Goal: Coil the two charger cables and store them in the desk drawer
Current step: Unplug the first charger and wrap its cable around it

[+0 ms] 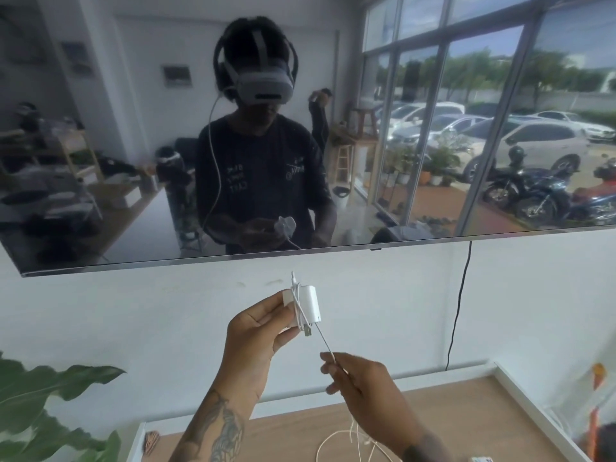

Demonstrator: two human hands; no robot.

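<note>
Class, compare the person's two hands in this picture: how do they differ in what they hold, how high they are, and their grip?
The left hand grips the white charger block; the right hand pinches the thin white cable. The left hand is raised higher; the right hand sits lower, nearer the wooden desk. Both are working on the same charger.

I see a glossy white plastic charger, a matt wood-grain counter, and a glossy dark screen.
</note>
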